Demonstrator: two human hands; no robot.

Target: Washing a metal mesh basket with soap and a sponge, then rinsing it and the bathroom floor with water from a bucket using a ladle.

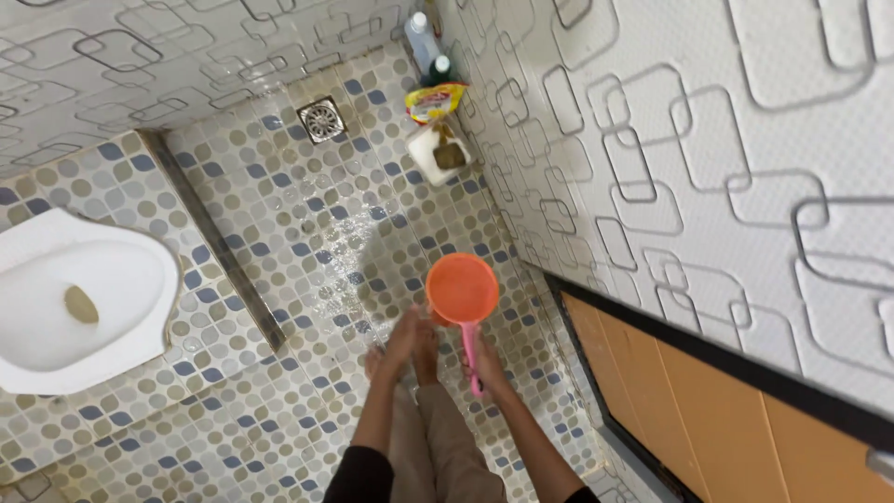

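Holding an orange dipper [462, 289] by its pink handle, my right hand [488, 365] has its fingers closed around the grip, bowl out in front over the wet mosaic floor [279, 233]. My left hand [402, 337] reaches down beside the dipper's bowl, close to my bare foot [425, 346]; whether its fingers are curled or spread I cannot tell from this angle. Items about: white squat toilet pan [74, 298] set in the floor at left, a metal strip [219, 237] running across the tiles, a square drain grate [321, 119] near the far wall. Against the patterned wall [708, 168] at right: a white container [436, 149], a yellow packet [435, 101], two bottles [421, 42]. Orange door panel [689, 391] at lower right.
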